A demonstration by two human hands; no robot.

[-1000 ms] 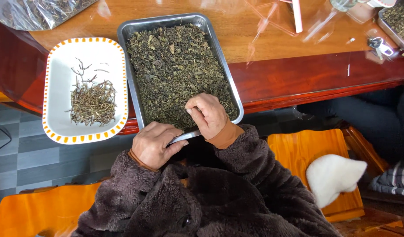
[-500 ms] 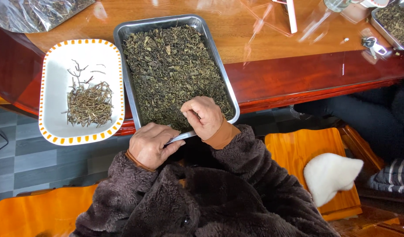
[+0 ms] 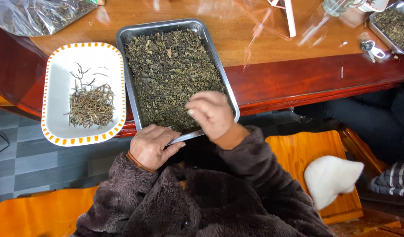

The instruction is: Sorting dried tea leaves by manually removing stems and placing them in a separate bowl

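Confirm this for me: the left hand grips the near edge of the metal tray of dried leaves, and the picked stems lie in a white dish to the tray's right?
Not quite. The head view shows the white dish of stems to the left of the metal tray, not its right. The left hand does grip the near edge.

The left hand (image 3: 153,146) lies knuckles up, fingers curled and thumb stretched toward the right. The right hand (image 3: 210,113), blurred, is raised with fingertips pinched together, both wrists in dark fleece sleeves.
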